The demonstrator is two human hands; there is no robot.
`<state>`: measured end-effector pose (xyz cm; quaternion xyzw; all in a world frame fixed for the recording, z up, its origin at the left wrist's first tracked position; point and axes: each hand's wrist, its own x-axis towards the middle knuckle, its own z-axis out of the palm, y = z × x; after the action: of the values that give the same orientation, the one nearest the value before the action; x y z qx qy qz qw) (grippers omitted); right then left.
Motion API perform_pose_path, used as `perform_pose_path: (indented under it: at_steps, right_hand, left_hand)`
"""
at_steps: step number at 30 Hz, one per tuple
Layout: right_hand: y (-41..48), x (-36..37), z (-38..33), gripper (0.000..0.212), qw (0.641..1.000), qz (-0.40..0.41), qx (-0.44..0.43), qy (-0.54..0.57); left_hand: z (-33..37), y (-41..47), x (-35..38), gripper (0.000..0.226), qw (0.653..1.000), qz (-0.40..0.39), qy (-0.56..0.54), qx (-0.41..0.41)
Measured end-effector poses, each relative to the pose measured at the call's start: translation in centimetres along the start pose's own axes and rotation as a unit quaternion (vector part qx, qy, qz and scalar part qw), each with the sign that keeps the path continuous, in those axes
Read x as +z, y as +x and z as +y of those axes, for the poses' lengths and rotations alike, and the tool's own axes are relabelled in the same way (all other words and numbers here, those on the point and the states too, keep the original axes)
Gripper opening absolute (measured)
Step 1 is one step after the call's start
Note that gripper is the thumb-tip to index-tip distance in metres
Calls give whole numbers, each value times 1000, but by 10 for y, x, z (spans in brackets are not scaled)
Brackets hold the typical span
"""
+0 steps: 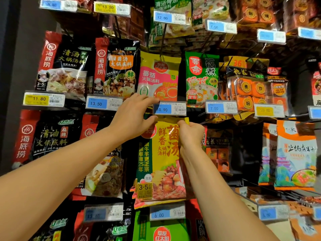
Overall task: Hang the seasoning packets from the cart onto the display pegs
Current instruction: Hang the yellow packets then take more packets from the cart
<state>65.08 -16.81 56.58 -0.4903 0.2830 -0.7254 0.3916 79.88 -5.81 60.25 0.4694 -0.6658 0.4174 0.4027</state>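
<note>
Display wall: fills the frame — rows of hanging packets, price tags under each row.
Yellow packet: centre, lower half; upright, top edge just below the 10.90 tag.
Left hand: centre; fingers straight and spread from thumb, fingertips at the tag's left end, thumb beneath it near the packet top.
Right hand: right of centre; fingers curled — pinching the packet's top right corner.
10.90 tag: blue, centre, just above the packet.
</note>
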Motion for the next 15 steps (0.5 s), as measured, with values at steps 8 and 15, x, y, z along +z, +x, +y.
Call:
perform_pose_path:
  at_steps: [8, 15]
  right_hand:
    - [-5, 5, -7, 46, 998, 38, -21, -37]
    - [-7, 1, 2, 43, 997, 50, 21, -52]
  left_hand:
    - [-2, 11, -4, 42, 1000, -2, -25, -4]
    - [-3, 10, -9, 43, 1000, -7, -28, -8]
